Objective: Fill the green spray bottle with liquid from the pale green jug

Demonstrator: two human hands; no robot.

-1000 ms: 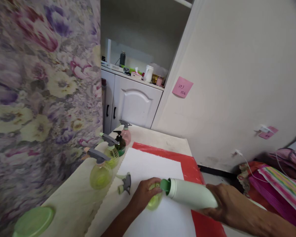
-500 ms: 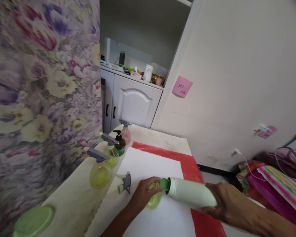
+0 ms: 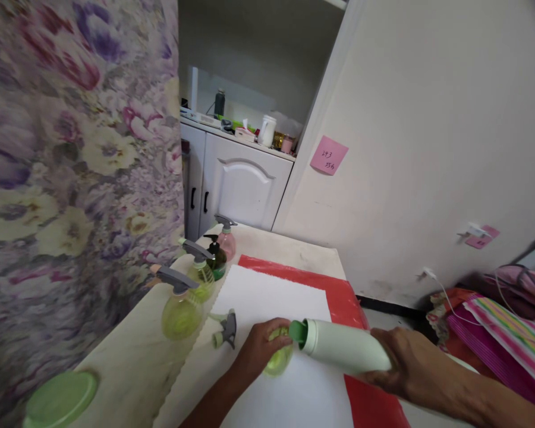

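Note:
My left hand (image 3: pixel 264 345) is closed around the neck of a small yellow-green spray bottle (image 3: pixel 278 361), which stands on white paper (image 3: pixel 303 398) without its spray head. In my right hand (image 3: pixel 396 359) is a large pale green bottle (image 3: pixel 345 345), tipped nearly level with its green spout (image 3: pixel 298 331) at the small bottle's mouth. Whether liquid is flowing I cannot tell. A loose grey trigger spray head (image 3: pixel 227 330) lies on the paper, left of my left hand.
Along the table's left side stand two yellow-green spray bottles (image 3: pixel 181 315), a dark green pump bottle (image 3: pixel 217 258) and a pink spray bottle (image 3: pixel 226 241). A green lid (image 3: pixel 62 397) is at the lower left. Red sheeting (image 3: pixel 348 297) lies under the paper. A white wall (image 3: pixel 410 148) rises beyond.

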